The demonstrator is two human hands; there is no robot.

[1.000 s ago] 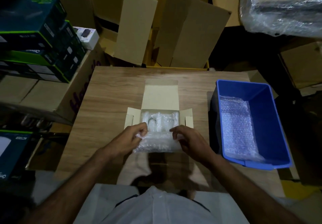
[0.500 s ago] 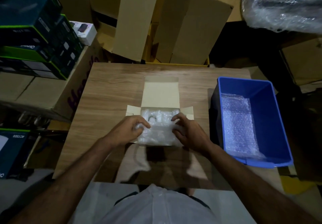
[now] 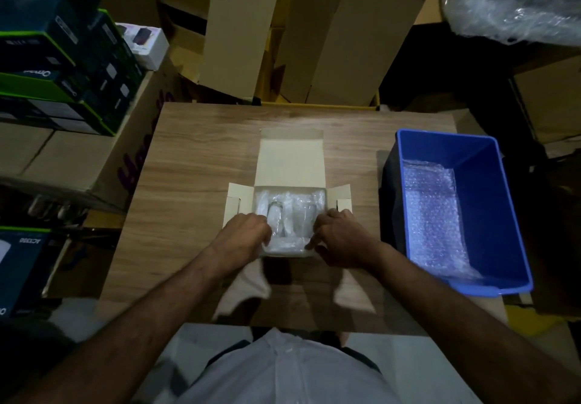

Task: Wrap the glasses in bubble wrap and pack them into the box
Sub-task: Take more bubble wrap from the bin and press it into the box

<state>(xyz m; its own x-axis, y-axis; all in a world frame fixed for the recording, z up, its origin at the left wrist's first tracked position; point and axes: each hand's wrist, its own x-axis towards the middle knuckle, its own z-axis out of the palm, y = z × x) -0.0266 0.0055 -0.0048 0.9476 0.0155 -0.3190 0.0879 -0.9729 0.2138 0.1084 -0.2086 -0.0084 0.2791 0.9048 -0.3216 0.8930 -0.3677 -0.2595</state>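
A small open cardboard box (image 3: 290,158) sits mid-table with its lid flap folded back and side flaps spread. Bubble-wrapped glasses (image 3: 292,207) fill its far half. A further wrapped glass bundle (image 3: 287,242) lies in the near half. My left hand (image 3: 243,235) grips the bundle's left end with curled fingers. At the right end my right hand (image 3: 339,240) holds it the same way. Both hands reach over the box's near wall, and their fingertips are hidden inside.
A blue plastic bin (image 3: 503,215) stands on the right of the wooden table (image 3: 195,167) with a sheet of bubble wrap (image 3: 434,215) lying in it. Stacked product boxes (image 3: 63,57) stand to the left. Flattened cardboard (image 3: 314,42) leans behind the table.
Both hands carried the wrapped bundle forward from the near edge and lowered it into the box's near half.
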